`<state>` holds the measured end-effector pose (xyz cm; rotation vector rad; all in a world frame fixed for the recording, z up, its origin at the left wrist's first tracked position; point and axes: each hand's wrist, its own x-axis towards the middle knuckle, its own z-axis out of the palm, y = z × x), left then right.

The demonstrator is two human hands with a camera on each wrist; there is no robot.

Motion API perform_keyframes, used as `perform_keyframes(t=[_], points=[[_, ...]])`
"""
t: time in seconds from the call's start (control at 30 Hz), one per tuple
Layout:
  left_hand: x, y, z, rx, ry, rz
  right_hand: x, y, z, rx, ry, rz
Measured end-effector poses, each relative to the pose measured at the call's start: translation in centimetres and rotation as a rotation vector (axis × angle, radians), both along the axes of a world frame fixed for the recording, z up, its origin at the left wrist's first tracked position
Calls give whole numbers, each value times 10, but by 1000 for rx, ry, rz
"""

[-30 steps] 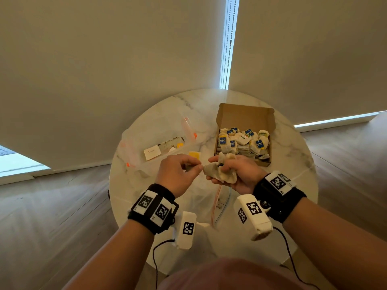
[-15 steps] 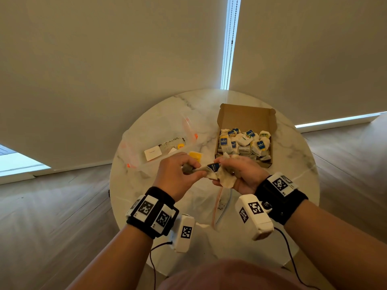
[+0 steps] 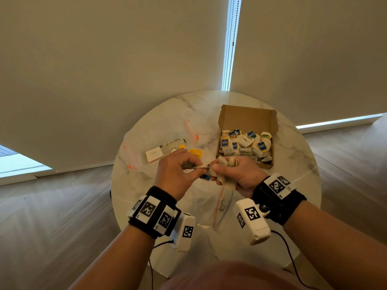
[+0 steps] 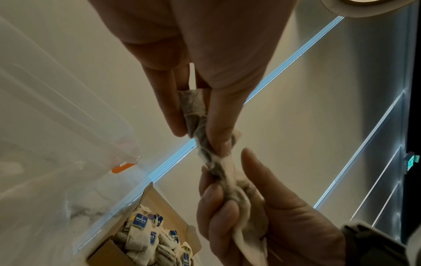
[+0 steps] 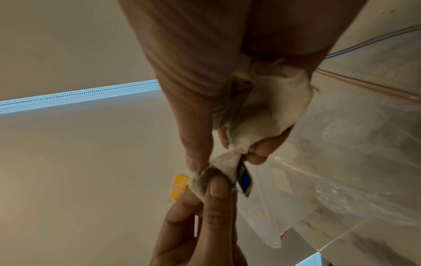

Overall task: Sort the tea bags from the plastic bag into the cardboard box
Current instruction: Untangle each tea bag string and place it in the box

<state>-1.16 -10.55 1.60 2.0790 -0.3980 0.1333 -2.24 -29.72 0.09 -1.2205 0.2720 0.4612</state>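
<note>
Both hands are closed on tea bags above the near middle of the frame: the right hand [image 3: 236, 174] clutches a crumpled bunch of off-white paper tea bags [image 4: 241, 203] in its curled fingers, and the left hand [image 3: 176, 170] pinches one end of a single greyish tea bag [image 4: 196, 115] between thumb and fingertips. That single bag runs twisted from the left grip into the bunch, so it is not free yet.

Below them spreads the round white marble tabletop [image 3: 293, 185]. Right of centre on it sits the open brown cardboard box [image 3: 247, 116], already well filled with tea bags carrying blue tags. Left of centre lies the clear plastic zip bag with orange trim [image 3: 159, 132], flattened, with a white card and a few small items inside; a yellow sachet [image 3: 195, 152] lies beside it.

A second ago the two hands were pressed together at the bunch; now the left one has drawn a little to the left and the bag is stretched between them, a small blue tag [image 5: 244, 178] dangling under it. I would judge the person is teasing one bag loose from tangled strings before dropping it into the box, just beyond the right hand.
</note>
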Motion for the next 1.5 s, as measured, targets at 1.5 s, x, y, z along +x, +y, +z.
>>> perform_keyframes(t=[1.5], points=[[13,9,16,-231,340,152,6,-2,-7,-479,-440,104]])
